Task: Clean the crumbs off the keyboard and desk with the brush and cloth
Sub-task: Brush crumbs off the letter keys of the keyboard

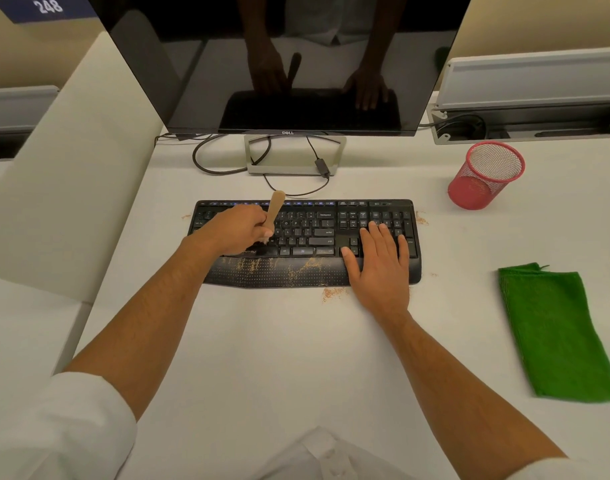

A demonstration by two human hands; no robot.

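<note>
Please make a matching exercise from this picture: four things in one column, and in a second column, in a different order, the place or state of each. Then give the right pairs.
Things:
1. brush
2. cloth
3. mesh cup
4. right hand

Places or states:
A. lies folded on the desk, right of the keyboard
B. rests flat on the keyboard's right end
C. held in the left hand over the keys
D. stands near the desk's far right, beside the monitor

Pairs: 1-C, 2-A, 3-D, 4-B
</note>
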